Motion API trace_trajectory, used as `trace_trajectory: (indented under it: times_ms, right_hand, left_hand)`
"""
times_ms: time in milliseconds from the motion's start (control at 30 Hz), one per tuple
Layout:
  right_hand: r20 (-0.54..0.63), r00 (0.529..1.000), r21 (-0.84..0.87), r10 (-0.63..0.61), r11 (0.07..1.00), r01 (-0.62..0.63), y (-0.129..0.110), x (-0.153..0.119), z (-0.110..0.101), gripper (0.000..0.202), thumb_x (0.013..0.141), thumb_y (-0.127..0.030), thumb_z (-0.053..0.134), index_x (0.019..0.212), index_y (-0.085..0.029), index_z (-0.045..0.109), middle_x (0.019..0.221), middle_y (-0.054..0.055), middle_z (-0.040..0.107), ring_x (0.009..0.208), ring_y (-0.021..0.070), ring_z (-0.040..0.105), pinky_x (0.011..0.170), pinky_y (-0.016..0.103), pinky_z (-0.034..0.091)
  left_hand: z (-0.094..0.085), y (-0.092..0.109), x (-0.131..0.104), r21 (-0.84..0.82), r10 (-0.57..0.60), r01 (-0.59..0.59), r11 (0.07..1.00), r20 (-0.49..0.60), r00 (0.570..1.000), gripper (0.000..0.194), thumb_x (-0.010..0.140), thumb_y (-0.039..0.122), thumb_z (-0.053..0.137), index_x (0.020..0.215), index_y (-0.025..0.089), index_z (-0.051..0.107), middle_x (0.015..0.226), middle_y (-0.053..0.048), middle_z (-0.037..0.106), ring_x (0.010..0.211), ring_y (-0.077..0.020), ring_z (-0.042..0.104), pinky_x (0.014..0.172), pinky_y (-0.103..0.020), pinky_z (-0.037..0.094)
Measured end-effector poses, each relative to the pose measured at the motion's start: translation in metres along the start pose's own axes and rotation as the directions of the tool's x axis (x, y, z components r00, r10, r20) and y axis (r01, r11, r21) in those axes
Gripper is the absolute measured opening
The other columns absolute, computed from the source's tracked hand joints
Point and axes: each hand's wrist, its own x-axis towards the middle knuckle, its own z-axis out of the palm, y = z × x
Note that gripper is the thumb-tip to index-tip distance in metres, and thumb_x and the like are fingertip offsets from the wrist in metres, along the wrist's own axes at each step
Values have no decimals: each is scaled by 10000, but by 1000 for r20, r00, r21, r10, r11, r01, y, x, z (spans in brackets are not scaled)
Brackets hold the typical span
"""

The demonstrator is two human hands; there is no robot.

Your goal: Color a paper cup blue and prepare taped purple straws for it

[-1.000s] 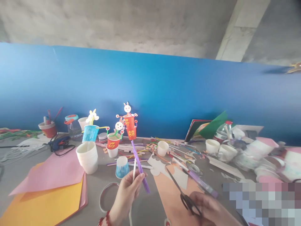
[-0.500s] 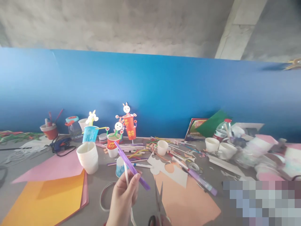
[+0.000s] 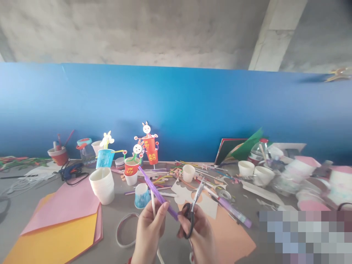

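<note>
A purple strip [image 3: 151, 186] slants between my hands, with my left hand [image 3: 152, 222] pinching it together with a thin white stick [image 3: 153, 201]. Black-handled scissors [image 3: 196, 194] are held in my right hand [image 3: 194, 227], their blades pointing up and away. The fingertips of my right hand are at the lower end of the purple strip. Beyond the hands stand a blue-painted cup [image 3: 142, 197] and a red cup with a rabbit figure [image 3: 132, 167]. Orange paper [image 3: 231, 238] lies partly under my right hand.
A stack of white cups [image 3: 101, 185] stands at the left, behind pink paper [image 3: 66, 205] and yellow paper [image 3: 55, 242]. A tape ring [image 3: 118, 234] lies left of my hands. Loose sticks and paper scraps [image 3: 181, 196] lie ahead. Bottles, cups and plastic crowd the right.
My right hand has come up with the scissors, from the bottom edge to beside my left hand. Its fingertips now reach the purple strip's lower end.
</note>
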Motion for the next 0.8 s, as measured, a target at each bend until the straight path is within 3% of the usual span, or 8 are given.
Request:
trace_trajectory:
  times_ms: [133,567,800]
  right_hand:
    - [-5,1000,-22,-7,1000,7,0,1,2,389,674,-500,835,763,-202,603,590,-37,618,406,95,538,430,204,477]
    - [126,992,-18,18,1000,-16,1,17,3,398,632,-463,860,719,-208,567,564,-56,601,366,85,529,383,194,460]
    - [119,993,-9,1,1000,0,2,18,5,393,664,-482,842,716,-202,572,544,-53,599,364,94,546,390,199,471]
  left_hand:
    - [4,-2,-4,-22,-49,48,999,-29,998,613,529,677,830,791,156,642,447,146,254,428,-21,146,413,-157,125]
    - [8,4,-4,-56,-72,70,996,-37,997,607,560,685,811,797,142,684,436,133,272,440,-31,143,428,-167,138]
    - [9,2,-2,-90,-62,58,994,-47,997,593,576,683,804,776,143,665,448,134,263,425,-22,158,416,-154,149]
